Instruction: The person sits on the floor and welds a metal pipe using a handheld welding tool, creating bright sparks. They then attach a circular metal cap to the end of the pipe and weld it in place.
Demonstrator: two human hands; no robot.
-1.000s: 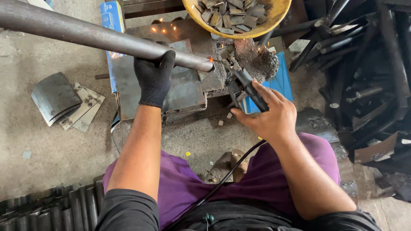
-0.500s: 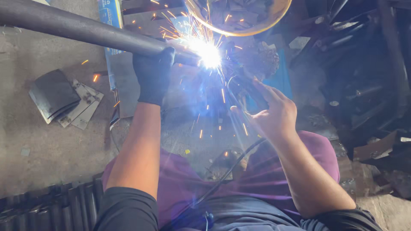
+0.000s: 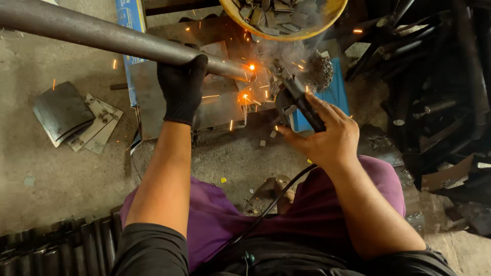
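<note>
Steel pipe runs long and dark from the upper left across the metal plate on the concrete floor, its hot end glowing orange with sparks; it looks heavy, rigid and smooth, best held well back from that end; yellow basin of metal scraps sits above; left hand, black-gloved, is wrapped round the pipe; right hand, bare, is closed on the electrode holder, cable trailing back.

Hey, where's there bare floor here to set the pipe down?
Bare concrete floor lies left of the left hand, between the flat metal pieces and the ribbed black parts. Right of the right hand, dark metal frames crowd everything.
</note>
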